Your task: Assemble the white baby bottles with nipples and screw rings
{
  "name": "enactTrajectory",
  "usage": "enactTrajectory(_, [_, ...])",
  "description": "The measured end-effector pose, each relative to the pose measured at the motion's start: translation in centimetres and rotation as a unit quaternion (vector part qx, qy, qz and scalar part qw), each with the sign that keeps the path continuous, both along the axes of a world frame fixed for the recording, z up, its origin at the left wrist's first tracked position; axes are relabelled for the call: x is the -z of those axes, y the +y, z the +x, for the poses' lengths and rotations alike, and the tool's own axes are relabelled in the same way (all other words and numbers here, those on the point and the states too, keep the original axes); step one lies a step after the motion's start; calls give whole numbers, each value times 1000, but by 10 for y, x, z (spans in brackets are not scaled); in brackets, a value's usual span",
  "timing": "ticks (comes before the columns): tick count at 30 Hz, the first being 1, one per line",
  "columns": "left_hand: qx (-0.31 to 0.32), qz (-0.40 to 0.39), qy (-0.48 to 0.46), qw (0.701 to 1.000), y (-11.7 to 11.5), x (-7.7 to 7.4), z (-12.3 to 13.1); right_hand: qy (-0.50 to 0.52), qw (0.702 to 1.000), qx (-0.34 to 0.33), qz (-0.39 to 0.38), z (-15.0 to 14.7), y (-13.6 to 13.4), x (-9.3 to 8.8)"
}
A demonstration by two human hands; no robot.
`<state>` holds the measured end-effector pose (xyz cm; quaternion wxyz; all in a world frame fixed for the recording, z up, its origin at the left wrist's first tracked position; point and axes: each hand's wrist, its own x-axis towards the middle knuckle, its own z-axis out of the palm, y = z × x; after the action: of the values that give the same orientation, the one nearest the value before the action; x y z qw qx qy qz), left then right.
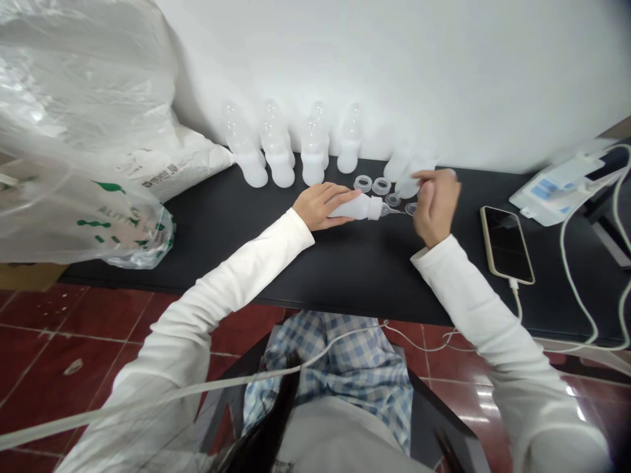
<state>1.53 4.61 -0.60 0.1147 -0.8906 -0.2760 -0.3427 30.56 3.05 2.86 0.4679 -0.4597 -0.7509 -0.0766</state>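
My left hand (323,205) lies on a white plastic bottle (359,207) that rests on its side on the black table (276,249), fingers wrapped over its body. My right hand (434,202) hovers just right of the bottle's mouth with the fingers curled together; what they pinch is too small to make out. A clear teat-like piece (390,210) sits at the bottle's neck. Two clear rings (372,185) and small clear caps (393,199) lie just behind the bottle.
Several assembled white bottles (280,154) stand in a row against the white wall. Large plastic bags (83,131) fill the table's left end. A phone (507,244) on a white cable lies to the right, beside a white device (557,187) with cables.
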Motion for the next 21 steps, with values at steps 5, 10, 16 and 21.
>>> enactTrajectory(5, [-46, -43, -22, 998, -2, -2, -1, 79, 986, 147, -24, 32, 24, 4])
enactTrajectory(10, [-49, -46, -27, 997, 2, -1, -3, 29, 968, 220, -121, 44, 38, 16])
enactTrajectory(16, [-65, -21, -31, 997, 7, -3, -7, 82, 964, 249, 42, 31, 22, 0])
enactTrajectory(21, [-65, -31, -39, 997, 7, -3, -8, 95, 988, -28, 121, 3, 9, 10])
